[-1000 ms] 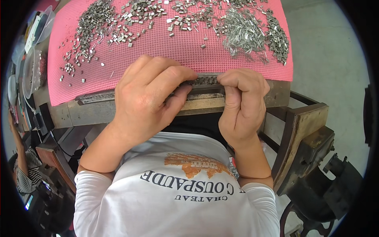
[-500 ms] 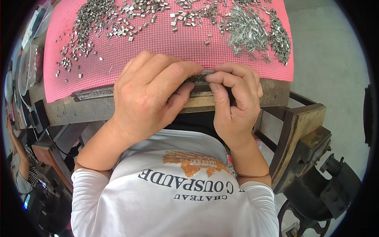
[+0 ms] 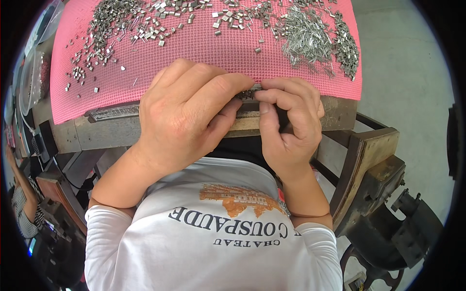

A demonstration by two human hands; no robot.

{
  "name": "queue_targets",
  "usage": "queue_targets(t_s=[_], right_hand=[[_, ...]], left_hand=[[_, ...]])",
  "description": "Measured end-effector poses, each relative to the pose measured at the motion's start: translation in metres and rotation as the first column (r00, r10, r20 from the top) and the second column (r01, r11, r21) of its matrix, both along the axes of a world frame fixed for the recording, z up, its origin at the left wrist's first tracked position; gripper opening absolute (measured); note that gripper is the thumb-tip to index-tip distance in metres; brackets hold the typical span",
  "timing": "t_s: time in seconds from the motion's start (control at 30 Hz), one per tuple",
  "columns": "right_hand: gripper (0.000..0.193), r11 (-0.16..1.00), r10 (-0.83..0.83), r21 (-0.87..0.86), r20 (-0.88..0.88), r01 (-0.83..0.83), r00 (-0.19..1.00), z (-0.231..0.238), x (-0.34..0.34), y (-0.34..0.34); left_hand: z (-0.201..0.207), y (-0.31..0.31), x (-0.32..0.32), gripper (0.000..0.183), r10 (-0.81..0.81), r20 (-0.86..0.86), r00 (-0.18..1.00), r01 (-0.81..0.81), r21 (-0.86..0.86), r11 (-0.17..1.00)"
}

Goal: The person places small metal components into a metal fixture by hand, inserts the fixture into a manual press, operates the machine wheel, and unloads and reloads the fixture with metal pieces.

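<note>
A dark, segmented metal piece (image 3: 249, 93) is framed between the fingertips of both hands, near the tabletop's front edge. By the left hand (image 3: 184, 111), it is straddled with thumb and index finger parted, apparently for steadying; whether it is firmly pinched cannot be told. The right hand's (image 3: 290, 114) fingertips are brought nearly together at its right end; whether anything small is held is hidden. A long metal bar (image 3: 114, 113) is laid along the front edge, seemingly as a straight support. Behind, the pink mat (image 3: 160, 68) is spread, perhaps to keep small parts from rolling; a band with few strays is left before the metal blocks (image 3: 161, 43) and pin heap (image 3: 308, 41) towards the far edge. Beyond the tabletop's (image 3: 109, 139) right edge, floor (image 3: 403, 72) is seen.
</note>
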State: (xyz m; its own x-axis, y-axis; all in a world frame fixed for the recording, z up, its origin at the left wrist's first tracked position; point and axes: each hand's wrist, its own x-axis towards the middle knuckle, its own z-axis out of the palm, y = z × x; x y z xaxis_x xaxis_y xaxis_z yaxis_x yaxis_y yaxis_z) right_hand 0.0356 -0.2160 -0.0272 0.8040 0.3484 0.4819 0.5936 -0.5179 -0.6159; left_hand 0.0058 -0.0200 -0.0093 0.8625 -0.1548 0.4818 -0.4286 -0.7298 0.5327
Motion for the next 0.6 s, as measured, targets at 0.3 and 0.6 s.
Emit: queue_targets(t_s=[0.3, 0.6], right_hand=[[0.021, 0.998, -0.007, 0.065, -0.115, 0.015, 0.993, 0.007, 0.000, 0.004], [0.021, 0.995, -0.028, 0.093, -0.156, 0.043, 0.987, 0.006, 0.002, -0.005]], left_hand=[[0.002, -0.001, 0.000, 0.037, 0.004, -0.022, 1.000, -0.004, 0.005, 1.000], [0.016, 0.011, -0.008, 0.034, -0.074, -0.009, 0.997, 0.071, -0.150, 0.986]])
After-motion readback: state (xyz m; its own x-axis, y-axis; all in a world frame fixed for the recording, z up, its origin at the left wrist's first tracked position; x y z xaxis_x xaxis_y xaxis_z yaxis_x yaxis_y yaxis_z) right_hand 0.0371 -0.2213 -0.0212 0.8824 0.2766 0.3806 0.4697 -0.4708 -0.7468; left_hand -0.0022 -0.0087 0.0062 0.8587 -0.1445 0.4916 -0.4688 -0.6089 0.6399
